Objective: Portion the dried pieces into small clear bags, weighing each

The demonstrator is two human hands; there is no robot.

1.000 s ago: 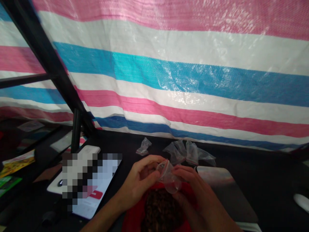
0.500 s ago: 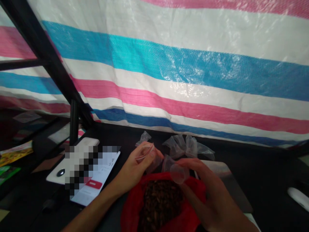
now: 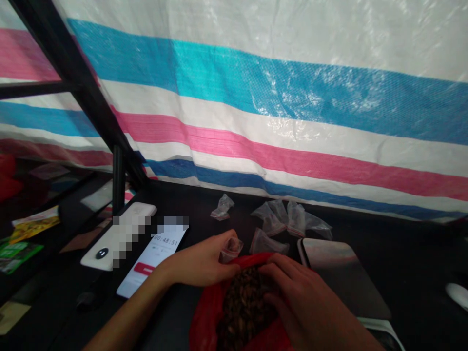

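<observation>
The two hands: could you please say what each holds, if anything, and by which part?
The left hand holds a small clear bag, apparently near its mouth; whether the right hand, at the red bag, grips anything cannot be told.

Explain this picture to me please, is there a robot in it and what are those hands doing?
There's no robot here, just a person with two bare hands. One camera, worn on the head, looks forward and down, so you see nearly what they see.

The left hand holds a small clear bag. The right hand is at the mouth of a red bag with lots of little brown pieces inside. I can't tell if it has picked any up.

On the black table lie more clear bags, a lit phone and a flat grey thing. Behind hangs a striped sheet.
</observation>
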